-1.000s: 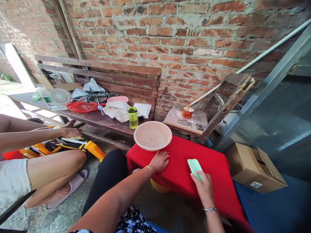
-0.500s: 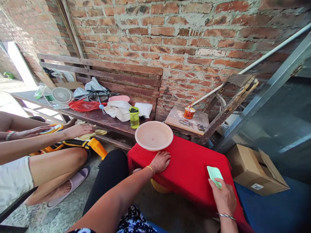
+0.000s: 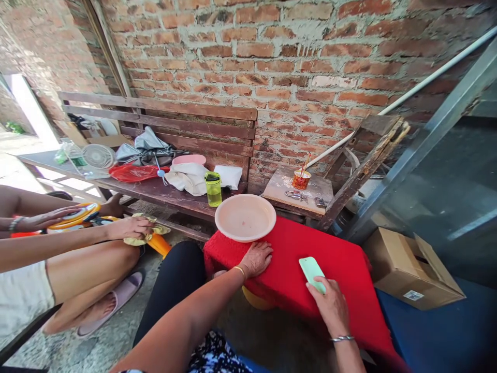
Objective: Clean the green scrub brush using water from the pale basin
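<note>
Right hand holds green slab at four o'clock

We set our clock by the basin, pale pink and sitting at one end of the red cloth, and down at four there's the slab, angled with its far end toward eleven. It's a narrow grip: thumb on one edge, fingers on the other, pinching the near end while the far end juts out ahead. Does its underside meet the cloth? You can't tell from here. A silver bracelet rings that wrist.

Swing to six, and here's the left hand, spread palm down on the cloth, fingertips right by the basin's rim, a gold bangle at the wrist.

Round to ten: a lime bottle on the bench. Two o'clock brings the cup, sticks standing in it, on a wooden stand, with padlocks in front. Out beyond three sits the carton on a blue surface. And over at nine, a co-worker's hand has a yellow rag against an orange-yellow part.
</note>
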The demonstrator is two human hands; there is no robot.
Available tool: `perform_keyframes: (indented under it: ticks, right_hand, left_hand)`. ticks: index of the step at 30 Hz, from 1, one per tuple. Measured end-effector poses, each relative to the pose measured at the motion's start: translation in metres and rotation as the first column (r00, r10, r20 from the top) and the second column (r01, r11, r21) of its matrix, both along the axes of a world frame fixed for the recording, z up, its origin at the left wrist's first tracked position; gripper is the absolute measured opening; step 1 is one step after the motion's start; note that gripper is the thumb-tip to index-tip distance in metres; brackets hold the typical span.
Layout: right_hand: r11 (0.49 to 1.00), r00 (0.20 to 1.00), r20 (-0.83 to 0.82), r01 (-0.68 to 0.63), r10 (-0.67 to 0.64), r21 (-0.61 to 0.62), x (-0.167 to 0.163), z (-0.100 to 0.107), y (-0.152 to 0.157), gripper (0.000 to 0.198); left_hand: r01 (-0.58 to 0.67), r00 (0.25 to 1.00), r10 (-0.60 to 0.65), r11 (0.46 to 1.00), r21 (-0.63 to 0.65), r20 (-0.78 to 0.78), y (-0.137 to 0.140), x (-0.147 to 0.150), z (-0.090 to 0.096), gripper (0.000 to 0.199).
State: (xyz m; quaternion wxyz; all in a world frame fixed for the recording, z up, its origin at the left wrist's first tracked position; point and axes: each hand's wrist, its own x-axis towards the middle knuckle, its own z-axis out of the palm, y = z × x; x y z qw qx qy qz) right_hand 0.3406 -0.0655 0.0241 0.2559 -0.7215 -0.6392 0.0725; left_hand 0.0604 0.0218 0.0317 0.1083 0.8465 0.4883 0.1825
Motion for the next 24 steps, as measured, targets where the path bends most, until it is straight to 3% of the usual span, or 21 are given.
perform_keyframes:
  ticks: [4,6,10,13,15,24]
  right_hand:
    - [0.967,0.965,0.080,0.254,-0.252,-0.016,0.047,0.002,0.000,0.045]
    - [0.958,0.958,0.020,0.287,-0.287,-0.013,0.051,0.003,0.000,0.047]
    - [0.994,0.967,-0.230,0.110,-0.108,-0.008,0.015,0.004,0.001,0.050]
    - [0.997,0.966,-0.248,-0.072,0.075,0.022,-0.018,0.004,0.001,0.042]
    - [0.992,0.968,-0.218,-0.122,0.125,0.028,-0.026,0.004,0.000,0.038]
    - [0.994,0.985,-0.129,0.109,-0.111,-0.021,0.019,-0.001,0.003,0.062]
  left_hand:
    - [0.001,1.000,-0.001,1.000,0.011,0.009,0.000,0.000,0.001,0.029]
    - [0.006,1.000,-0.006,1.000,0.014,0.014,0.000,0.000,0.001,0.029]
    - [0.005,1.000,-0.005,1.000,0.012,0.007,0.001,0.000,-0.001,0.029]
    - [0.001,1.000,-0.001,1.000,0.003,-0.003,0.001,0.000,-0.002,0.030]
    - [-0.001,1.000,0.001,1.000,-0.002,-0.008,0.001,0.000,-0.002,0.030]
    - [0.009,1.000,-0.009,1.000,0.015,0.000,0.000,0.000,-0.001,0.028]
